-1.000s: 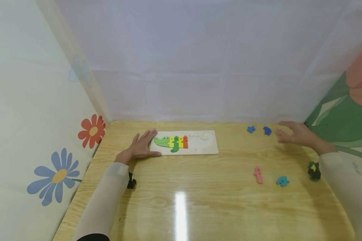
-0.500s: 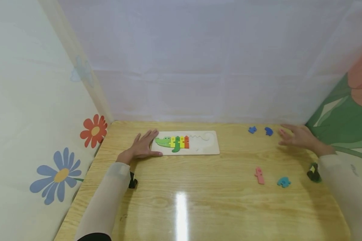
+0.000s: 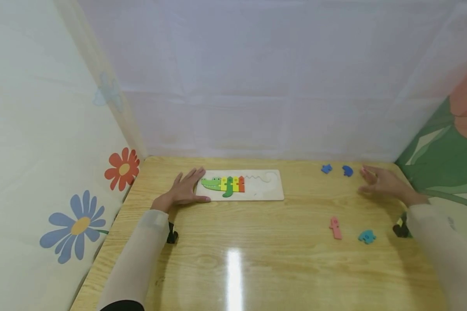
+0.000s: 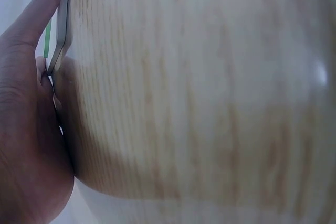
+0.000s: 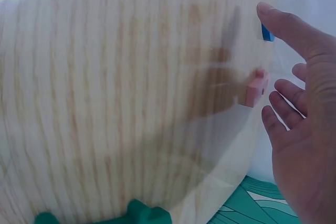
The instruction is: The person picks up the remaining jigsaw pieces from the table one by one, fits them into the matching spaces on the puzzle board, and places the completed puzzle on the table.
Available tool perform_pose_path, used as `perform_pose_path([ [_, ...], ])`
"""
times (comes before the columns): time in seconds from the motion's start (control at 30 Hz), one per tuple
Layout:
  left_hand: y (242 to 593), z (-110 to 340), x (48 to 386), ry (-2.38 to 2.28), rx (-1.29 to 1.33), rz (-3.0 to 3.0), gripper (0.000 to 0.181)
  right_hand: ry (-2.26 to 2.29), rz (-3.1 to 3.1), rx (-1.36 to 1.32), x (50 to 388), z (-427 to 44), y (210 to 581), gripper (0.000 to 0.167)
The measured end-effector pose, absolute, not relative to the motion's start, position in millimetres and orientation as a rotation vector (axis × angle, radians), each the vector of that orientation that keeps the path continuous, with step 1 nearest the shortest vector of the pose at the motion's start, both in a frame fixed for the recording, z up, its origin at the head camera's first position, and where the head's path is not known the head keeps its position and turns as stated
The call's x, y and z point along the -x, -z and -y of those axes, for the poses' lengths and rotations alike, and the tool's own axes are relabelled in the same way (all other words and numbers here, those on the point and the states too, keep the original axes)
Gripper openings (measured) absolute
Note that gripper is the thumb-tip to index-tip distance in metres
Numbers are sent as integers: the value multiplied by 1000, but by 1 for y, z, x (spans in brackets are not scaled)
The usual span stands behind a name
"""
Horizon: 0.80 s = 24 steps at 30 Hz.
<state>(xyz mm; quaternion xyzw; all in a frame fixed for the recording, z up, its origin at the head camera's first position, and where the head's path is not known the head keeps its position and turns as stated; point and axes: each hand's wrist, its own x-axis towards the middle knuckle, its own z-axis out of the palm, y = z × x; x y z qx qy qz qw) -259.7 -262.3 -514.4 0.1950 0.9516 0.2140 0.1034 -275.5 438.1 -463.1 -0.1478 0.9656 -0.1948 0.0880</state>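
The wooden puzzle board (image 3: 263,190) lies at the back of the table, with a green crocodile head and yellow, green and orange pieces at its left. My left hand (image 3: 184,188) rests against the board's left end, fingers spread and thumb along the near edge. My right hand (image 3: 385,185), fingers loosely bent and apart, is beside a pink puzzle piece (image 5: 255,90). In the right wrist view that piece sits on the tabletop with a gap to the fingertips. Left of this hand lie two blue puzzle pieces, one star-like (image 3: 327,169) and one rounded (image 3: 347,171).
A longer pink piece (image 3: 335,228) and a teal piece (image 3: 367,236) lie closer on the wooden table (image 3: 288,268). A green object (image 5: 149,214) shows at the bottom of the right wrist view, only partly in frame. White cloth (image 3: 237,121) stands behind the table.
My right hand has shifted slightly nearer to me beside the pink piece. The view has drifted a little; my left hand and the board hold their place.
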Motion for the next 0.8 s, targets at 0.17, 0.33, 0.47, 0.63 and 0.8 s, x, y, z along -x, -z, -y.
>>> perform_pose_path([
  [0.17, 514, 262, 259, -644, -581, -2810, 124, 593, -2862, 438, 274, -438, 469, 104],
  [0.33, 517, 263, 260, -647, -585, -2818, 127, 604, -2869, 429, 274, -438, 472, 103],
  [0.47, 514, 261, 260, -624, -584, -2823, 121, 601, -2868, 422, 274, -437, 474, 103],
  [0.63, 512, 261, 258, -610, -570, -2817, 120, 583, -2880, 460, 275, -436, 475, 101],
  [0.8, 512, 261, 259, -610, -573, -2810, 122, 586, -2885, 498, 272, -433, 473, 98],
])
